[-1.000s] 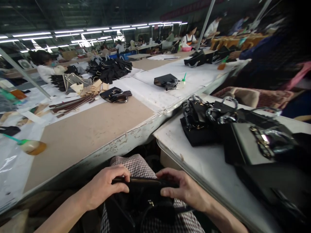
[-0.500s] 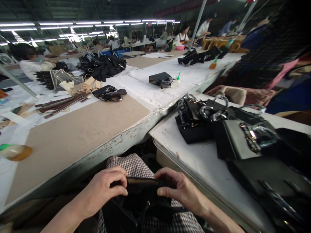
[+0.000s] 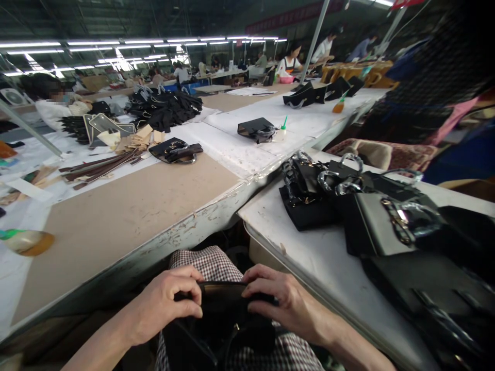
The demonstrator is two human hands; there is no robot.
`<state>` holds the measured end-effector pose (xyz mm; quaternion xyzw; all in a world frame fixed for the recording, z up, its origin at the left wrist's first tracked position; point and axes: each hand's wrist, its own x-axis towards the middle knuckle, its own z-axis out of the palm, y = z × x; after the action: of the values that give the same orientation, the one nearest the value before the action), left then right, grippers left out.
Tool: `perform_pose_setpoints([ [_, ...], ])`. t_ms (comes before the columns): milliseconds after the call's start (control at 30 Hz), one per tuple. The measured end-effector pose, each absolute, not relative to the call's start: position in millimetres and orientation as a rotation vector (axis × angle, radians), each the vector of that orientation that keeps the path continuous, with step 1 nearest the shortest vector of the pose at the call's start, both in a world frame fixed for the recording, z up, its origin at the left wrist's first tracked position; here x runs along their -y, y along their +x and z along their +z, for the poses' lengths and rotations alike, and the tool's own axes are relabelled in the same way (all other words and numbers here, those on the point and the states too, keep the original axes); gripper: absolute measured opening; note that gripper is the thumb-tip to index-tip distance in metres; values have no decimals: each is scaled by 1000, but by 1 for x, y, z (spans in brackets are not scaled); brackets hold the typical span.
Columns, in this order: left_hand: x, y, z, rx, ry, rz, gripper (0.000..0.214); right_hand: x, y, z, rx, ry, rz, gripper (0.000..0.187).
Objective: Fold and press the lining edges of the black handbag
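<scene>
A black handbag (image 3: 220,324) rests on my lap, over a checked cloth (image 3: 211,260). Its mouth faces up toward me, and the inside is too dark to make out. My left hand (image 3: 180,296) pinches the upper rim at the left, thumb on the near side and fingers over the edge. On the right, my right hand (image 3: 270,299) grips the same rim in a similar pinch. A small gold-coloured metal piece shows on the bag's front, below the opening.
Finished-looking black handbags (image 3: 371,221) with wrapped handles crowd the white table at right. Another handbag (image 3: 176,150) lies on the brown board (image 3: 143,206) beside dark strips (image 3: 95,172). A glue bottle (image 3: 29,242) lies at left. Several people work farther back.
My right hand has shifted slightly left along the rim. The pale strip seen along the bag's edge earlier is less visible now. Both hands keep their hold.
</scene>
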<state>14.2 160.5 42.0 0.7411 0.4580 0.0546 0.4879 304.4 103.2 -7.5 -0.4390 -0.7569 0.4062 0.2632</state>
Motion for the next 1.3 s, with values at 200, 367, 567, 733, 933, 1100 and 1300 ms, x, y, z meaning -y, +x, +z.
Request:
perform_pose_setpoints([
  [200,-154,13,37,-1184,1798,260,18,-99,294,-1,1935,-1255,1181,3],
  [367,-147,15,26,-1304,1823,376,26,-98,287,-10,1768,-1318,1175,12],
  [567,-145,18,19,-1394,1863,405,26,-104,281,-32,1515,-1305,1130,21],
  [733,-146,22,15,-1435,1888,412,28,-107,278,-42,1399,-1320,1162,21],
  [933,-147,26,9,-1517,1921,407,28,-106,272,-49,1470,-1345,990,17],
  [1100,-145,27,8,-1553,1932,425,29,-105,265,-44,1535,-1553,902,14],
  [1300,-145,27,9,-1561,1924,420,29,-106,264,-38,1493,-1577,996,12],
])
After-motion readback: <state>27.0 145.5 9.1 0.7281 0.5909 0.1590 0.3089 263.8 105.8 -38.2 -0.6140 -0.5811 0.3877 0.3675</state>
